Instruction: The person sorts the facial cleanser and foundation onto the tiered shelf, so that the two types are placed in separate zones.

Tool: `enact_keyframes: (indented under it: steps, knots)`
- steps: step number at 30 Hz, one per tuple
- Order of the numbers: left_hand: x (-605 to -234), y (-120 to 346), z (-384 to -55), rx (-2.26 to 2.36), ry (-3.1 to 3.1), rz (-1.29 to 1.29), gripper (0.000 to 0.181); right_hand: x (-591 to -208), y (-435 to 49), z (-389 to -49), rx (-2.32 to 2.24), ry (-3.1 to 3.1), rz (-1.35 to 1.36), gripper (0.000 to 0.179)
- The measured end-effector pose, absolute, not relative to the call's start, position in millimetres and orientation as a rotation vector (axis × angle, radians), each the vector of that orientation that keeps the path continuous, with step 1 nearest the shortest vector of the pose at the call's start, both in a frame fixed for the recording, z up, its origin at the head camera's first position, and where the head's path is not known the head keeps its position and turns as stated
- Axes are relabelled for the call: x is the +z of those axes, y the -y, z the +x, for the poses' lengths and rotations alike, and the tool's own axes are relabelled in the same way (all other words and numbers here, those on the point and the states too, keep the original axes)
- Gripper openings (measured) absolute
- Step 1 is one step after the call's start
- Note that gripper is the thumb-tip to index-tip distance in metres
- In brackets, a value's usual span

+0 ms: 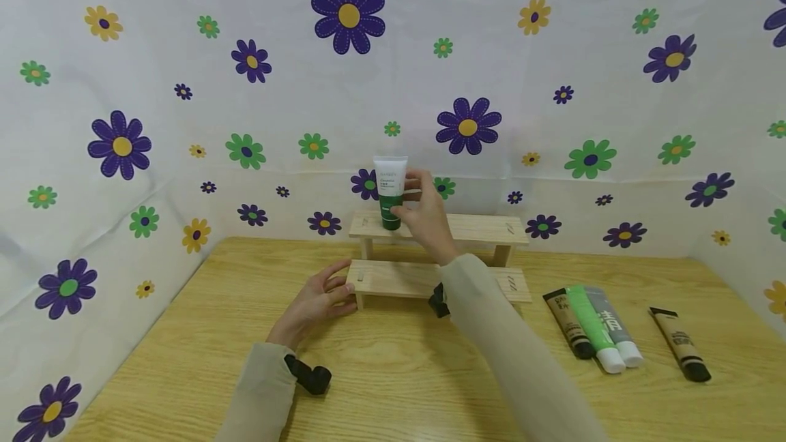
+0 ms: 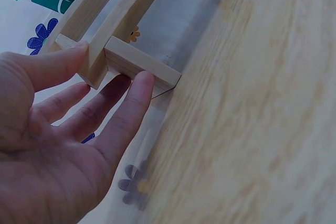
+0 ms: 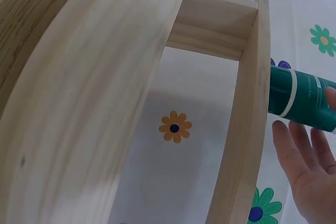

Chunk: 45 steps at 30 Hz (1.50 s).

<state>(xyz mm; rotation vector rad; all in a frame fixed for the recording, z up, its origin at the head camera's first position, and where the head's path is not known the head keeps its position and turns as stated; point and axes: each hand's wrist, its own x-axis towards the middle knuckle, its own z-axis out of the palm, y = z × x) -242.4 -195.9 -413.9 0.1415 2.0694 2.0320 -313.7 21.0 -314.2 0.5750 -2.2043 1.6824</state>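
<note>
My right hand (image 1: 428, 215) pinches a white and green squeeze tube (image 1: 391, 179) between thumb and fingers. The tube stands upright, cap down, at the left part of the upper step (image 1: 475, 228) of a two-step wooden display stand. In the right wrist view, the tube's green end (image 3: 294, 95) meets the edge of the upper step. My left hand (image 1: 317, 297) grips the left end of the lower step (image 1: 399, 280). In the left wrist view, its thumb lies against the board's end, and its fingertips (image 2: 143, 80) touch the leg.
To the right on the wooden table (image 1: 381, 374), a tan and black tube (image 1: 568, 322), a green tube (image 1: 592, 326) and a grey tube (image 1: 614, 322) lie side by side. Another tan tube (image 1: 679, 343) lies farther right. A flower-patterned sheet (image 1: 405, 74) hangs behind the stand.
</note>
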Motion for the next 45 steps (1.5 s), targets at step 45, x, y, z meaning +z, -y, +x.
enact_keyframes:
  steps: [45]
  knots:
    - [-412.5, 194.9, -242.6, 2.021, -2.059, 0.139, 0.058, -317.7, -114.9, -285.1, 1.691, 2.198, 0.513, 0.052]
